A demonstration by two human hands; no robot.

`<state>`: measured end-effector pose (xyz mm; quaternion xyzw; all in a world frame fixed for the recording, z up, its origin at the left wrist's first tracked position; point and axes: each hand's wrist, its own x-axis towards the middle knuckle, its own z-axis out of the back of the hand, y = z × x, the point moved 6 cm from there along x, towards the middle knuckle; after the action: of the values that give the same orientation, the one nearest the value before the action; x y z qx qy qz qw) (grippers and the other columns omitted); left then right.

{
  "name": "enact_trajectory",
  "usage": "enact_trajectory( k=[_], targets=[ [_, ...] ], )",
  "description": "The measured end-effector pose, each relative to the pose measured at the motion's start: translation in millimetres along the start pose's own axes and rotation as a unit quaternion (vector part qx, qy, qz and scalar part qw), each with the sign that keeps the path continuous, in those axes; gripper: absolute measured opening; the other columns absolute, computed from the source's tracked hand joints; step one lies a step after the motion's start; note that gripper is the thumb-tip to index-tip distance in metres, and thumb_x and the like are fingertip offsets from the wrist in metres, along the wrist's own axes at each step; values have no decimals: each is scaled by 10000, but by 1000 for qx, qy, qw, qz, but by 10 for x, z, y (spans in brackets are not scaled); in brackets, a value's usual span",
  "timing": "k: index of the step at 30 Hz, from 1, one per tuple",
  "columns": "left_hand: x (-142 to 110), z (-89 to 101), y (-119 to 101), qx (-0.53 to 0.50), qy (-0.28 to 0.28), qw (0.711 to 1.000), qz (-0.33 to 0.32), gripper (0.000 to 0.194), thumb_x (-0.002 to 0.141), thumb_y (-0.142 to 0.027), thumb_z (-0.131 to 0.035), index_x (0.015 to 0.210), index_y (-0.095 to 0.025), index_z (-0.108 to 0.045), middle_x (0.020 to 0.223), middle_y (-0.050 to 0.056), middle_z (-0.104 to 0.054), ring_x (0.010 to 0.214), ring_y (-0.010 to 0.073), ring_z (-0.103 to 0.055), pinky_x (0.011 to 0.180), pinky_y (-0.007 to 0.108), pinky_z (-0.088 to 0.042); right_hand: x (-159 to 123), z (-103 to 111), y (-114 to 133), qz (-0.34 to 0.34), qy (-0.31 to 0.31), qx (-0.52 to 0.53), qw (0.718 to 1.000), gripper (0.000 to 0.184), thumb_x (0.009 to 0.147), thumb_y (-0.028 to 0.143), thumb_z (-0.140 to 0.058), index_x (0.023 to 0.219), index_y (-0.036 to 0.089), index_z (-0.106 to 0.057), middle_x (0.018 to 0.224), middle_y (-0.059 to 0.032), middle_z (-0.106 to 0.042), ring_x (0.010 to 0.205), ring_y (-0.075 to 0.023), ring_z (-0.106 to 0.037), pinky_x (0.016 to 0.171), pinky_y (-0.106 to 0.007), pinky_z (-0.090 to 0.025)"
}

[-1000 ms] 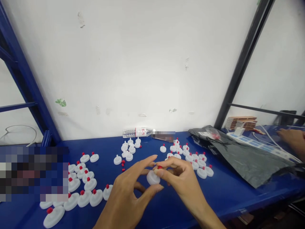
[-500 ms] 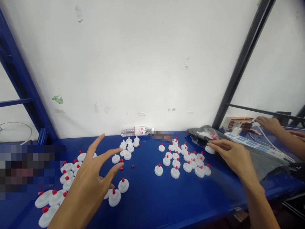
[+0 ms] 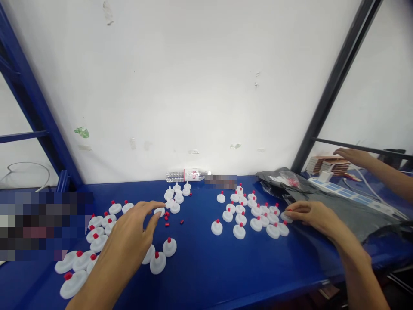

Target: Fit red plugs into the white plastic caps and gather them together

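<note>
My left hand reaches over the table, its thumb and index finger closed around a white plastic spouted lid that has no red cap showing. Small loose red caps lie just beside those fingertips. Over on the right, my right hand pinches a white spouted lid with a red cap at the edge of a group of similar red-capped lids. More uncapped lids cluster behind my left hand's fingertips.
Red-capped lids spread over the blue table's left side. A water bottle lies by the wall. At right are a dark plastic bag, a power strip and another person's arm.
My hands have separated. The right hand carried the red-capped lid to the group at right and lowered it there. The left hand moved left, then closed in on an uncapped lid.
</note>
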<state>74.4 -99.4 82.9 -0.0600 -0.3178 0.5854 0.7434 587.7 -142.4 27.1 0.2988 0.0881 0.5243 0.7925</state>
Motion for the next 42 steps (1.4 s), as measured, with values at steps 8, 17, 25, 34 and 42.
enact_trajectory(
  k=[8,17,25,34,42],
  targets=[
    [5,-237,73,24,100,994,-23,443,941,-370,-361,1074,-259,-768,1073,71,-785,1003,295,-722,834,405,-542,-260,185,165,-80,18,175,981,318,781,526,-741,947,258,-782,1055,-184,-783,824,-320,-786,595,-330,-558],
    [40,-215,56,37,95,994,-25,456,956,-341,-337,1105,-229,-754,1078,93,-775,1005,293,-716,870,414,-538,-503,306,520,-77,-43,237,968,572,757,551,-752,1256,332,-577,1139,-221,-725,680,-323,-786,425,-277,-487],
    [59,-173,168,60,54,997,9,473,946,-345,-358,1171,-215,-753,1483,181,-496,780,250,-701,785,460,-575,-669,148,1103,9,-47,200,979,600,731,665,-699,1197,291,-660,1094,-122,-724,581,-261,-751,306,-249,-457],
    [70,-175,270,80,46,996,-12,427,938,-300,-392,1162,-198,-741,1252,137,-691,1075,338,-677,860,460,-552,-1149,-786,2430,285,91,105,948,161,992,347,-573,998,286,-722,971,0,-764,708,-166,-686,668,-287,-513],
    [92,-95,221,74,40,996,6,420,959,-294,-357,1146,-202,-721,1155,112,-740,1089,343,-673,905,477,-511,-713,-1467,3259,364,124,-89,919,252,1007,334,-567,1174,210,-709,1080,-121,-776,1011,-291,-715,775,-339,-470]
  ],
)
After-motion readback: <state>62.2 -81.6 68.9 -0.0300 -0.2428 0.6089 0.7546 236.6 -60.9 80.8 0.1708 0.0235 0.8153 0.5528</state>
